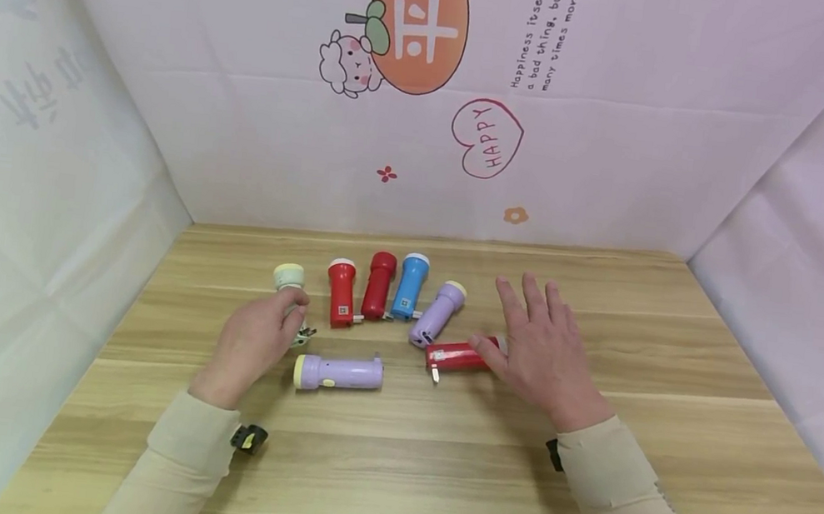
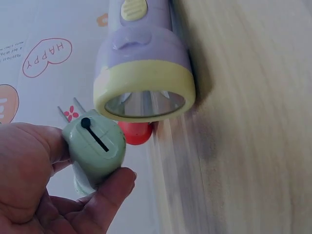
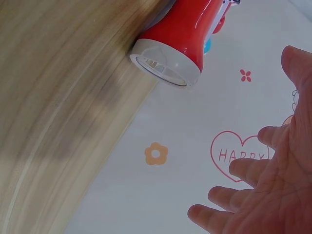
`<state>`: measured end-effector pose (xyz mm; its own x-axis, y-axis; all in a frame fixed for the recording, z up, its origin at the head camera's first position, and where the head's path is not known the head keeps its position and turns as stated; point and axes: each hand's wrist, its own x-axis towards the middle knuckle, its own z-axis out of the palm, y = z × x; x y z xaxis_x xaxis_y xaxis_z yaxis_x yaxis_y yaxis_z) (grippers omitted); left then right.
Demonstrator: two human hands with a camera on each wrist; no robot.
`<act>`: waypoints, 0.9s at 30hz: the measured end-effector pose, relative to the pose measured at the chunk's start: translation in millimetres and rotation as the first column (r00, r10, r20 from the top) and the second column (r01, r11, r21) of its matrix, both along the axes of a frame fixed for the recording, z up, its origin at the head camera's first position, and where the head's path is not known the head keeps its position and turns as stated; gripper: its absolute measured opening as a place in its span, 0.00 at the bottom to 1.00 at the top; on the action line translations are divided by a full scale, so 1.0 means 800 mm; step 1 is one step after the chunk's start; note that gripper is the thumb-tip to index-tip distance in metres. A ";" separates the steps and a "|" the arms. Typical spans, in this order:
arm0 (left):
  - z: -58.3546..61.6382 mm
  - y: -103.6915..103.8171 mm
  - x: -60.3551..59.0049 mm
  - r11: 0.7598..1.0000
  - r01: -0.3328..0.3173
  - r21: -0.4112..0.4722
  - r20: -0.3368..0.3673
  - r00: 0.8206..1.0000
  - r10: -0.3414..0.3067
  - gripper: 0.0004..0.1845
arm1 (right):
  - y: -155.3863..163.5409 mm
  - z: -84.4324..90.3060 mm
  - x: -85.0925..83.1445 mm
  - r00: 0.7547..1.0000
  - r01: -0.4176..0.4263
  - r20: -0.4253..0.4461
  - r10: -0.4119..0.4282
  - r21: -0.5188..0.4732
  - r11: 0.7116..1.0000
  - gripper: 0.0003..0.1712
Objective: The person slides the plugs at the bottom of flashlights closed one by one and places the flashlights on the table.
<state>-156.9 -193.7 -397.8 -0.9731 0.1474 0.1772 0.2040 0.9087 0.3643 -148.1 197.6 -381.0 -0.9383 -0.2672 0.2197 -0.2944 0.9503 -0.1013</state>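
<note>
My left hand [image 1: 255,345] grips a pale green flashlight [image 1: 289,279] round its body; the cream head points away from me. In the left wrist view thumb and fingers pinch its rear end [image 2: 95,148], where metal plug prongs stick out. Just right of that hand a purple flashlight [image 1: 339,372] with a yellow head [image 2: 144,95] lies on the wooden table [image 1: 436,460]. My right hand [image 1: 538,346] hovers with fingers [image 3: 243,168] spread and straight, holding nothing. Its thumb is beside a red flashlight [image 1: 456,355] [image 3: 183,36] lying on its side.
Behind the hands lies a row of flashlights: red [image 1: 340,293], dark red [image 1: 379,285], blue [image 1: 410,284] and purple [image 1: 439,313]. White printed sheets wall the table on the left, back [image 1: 424,141] and right.
</note>
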 end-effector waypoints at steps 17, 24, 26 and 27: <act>0.014 0.005 0.008 0.977 -0.041 0.210 0.107 0.994 0.018 0.16 | -0.001 0.002 0.004 1.000 -0.004 0.031 0.004 0.008 1.000 0.53; 0.019 0.008 0.010 0.956 -0.067 0.286 0.152 0.988 0.024 0.18 | -0.003 0.003 0.004 0.999 -0.003 0.042 0.003 0.021 1.000 0.53; 0.021 0.010 0.012 0.947 -0.079 0.311 0.170 0.985 0.026 0.19 | -0.004 0.003 0.004 0.999 -0.004 0.039 0.003 0.026 1.000 0.53; 0.021 0.010 0.012 0.943 -0.084 0.323 0.177 0.984 0.027 0.20 | -0.004 0.003 0.004 0.999 -0.005 0.036 0.004 0.030 1.000 0.53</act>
